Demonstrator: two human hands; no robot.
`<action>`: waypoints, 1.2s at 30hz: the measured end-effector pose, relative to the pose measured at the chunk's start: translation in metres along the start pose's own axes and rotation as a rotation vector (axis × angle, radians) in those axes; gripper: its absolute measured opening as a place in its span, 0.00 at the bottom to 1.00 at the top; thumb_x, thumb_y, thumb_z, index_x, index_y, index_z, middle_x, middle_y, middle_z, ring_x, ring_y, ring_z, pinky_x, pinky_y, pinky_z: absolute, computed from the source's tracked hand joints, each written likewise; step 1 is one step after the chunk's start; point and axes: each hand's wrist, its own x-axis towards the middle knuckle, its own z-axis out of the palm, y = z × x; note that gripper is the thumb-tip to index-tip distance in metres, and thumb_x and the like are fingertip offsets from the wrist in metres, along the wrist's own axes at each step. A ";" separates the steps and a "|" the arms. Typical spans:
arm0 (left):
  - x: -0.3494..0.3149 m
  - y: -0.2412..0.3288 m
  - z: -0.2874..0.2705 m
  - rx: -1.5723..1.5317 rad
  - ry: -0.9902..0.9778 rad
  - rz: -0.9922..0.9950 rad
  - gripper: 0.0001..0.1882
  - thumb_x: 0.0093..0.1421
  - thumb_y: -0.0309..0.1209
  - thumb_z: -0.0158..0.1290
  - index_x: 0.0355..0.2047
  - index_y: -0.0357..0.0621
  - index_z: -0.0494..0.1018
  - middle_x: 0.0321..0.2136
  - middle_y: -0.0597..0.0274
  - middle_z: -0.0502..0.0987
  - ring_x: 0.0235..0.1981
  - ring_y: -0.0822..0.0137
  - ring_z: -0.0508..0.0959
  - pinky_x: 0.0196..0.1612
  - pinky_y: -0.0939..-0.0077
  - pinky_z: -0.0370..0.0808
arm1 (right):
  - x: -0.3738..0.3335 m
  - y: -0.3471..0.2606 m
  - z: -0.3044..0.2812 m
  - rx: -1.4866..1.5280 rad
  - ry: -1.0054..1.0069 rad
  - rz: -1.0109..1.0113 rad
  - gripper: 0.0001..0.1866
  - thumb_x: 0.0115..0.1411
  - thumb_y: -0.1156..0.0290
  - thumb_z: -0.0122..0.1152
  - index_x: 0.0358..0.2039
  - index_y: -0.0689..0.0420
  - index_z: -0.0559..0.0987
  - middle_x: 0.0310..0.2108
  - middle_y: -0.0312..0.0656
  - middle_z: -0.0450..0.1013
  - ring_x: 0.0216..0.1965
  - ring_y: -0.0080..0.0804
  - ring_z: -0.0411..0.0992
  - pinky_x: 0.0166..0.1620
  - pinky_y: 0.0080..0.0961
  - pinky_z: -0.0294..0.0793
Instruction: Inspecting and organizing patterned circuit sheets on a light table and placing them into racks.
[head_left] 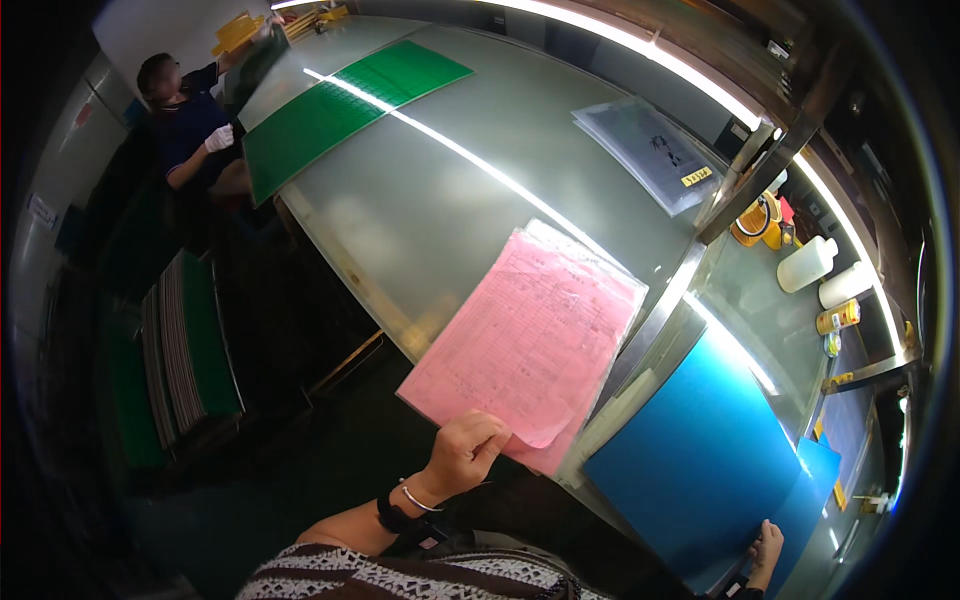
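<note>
A stack of pink printed sheets [520, 340] lies at a slant over the front edge of the glossy table, with clear plastic film showing at its far edge. My left hand [465, 455] is closed on the near edge of these sheets, thumb and fingers pinching them. To the right, a large blue sheet [690, 440] slopes down toward me from the tabletop, and a second strip of blue [820, 470] shows along its right side. My right hand [767, 548] has its fingers curled at the lower right of the blue sheet, gripping it; its fingertips are partly hidden.
A green board [350, 115] lies on the far left of the table [450, 210], near a seated person [190, 130]. Clear plastic sleeves [645, 150] lie at the back. A metal post [770, 160] rises beside white bottles [807, 264]. Green-faced boards [185, 350] stand stacked at left.
</note>
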 end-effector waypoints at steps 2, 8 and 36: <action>0.001 0.000 -0.005 -0.015 -0.029 -0.027 0.01 0.53 0.22 0.55 0.25 0.37 0.74 0.24 0.56 0.75 0.25 0.60 0.74 0.28 0.73 0.71 | -0.009 -0.015 0.027 -0.073 0.123 0.054 0.13 0.62 0.62 0.53 0.21 0.47 0.66 0.12 0.23 0.51 0.08 0.12 0.46 0.11 0.14 0.42; 0.006 0.006 -0.012 -0.118 -0.128 -0.122 0.02 0.53 0.23 0.54 0.27 0.36 0.74 0.25 0.57 0.76 0.23 0.64 0.74 0.26 0.76 0.70 | -0.010 0.001 0.015 -0.127 0.228 -0.043 0.06 0.61 0.71 0.53 0.27 0.54 0.69 0.20 0.27 0.60 0.22 0.15 0.57 0.24 0.17 0.56; 0.009 0.000 -0.009 -0.011 -0.211 0.060 0.03 0.51 0.25 0.57 0.26 0.40 0.75 0.28 0.60 0.78 0.32 0.60 0.77 0.37 0.68 0.69 | -0.047 -0.015 0.041 0.012 0.155 -0.055 0.05 0.61 0.71 0.53 0.28 0.54 0.69 0.22 0.26 0.59 0.23 0.14 0.55 0.25 0.15 0.54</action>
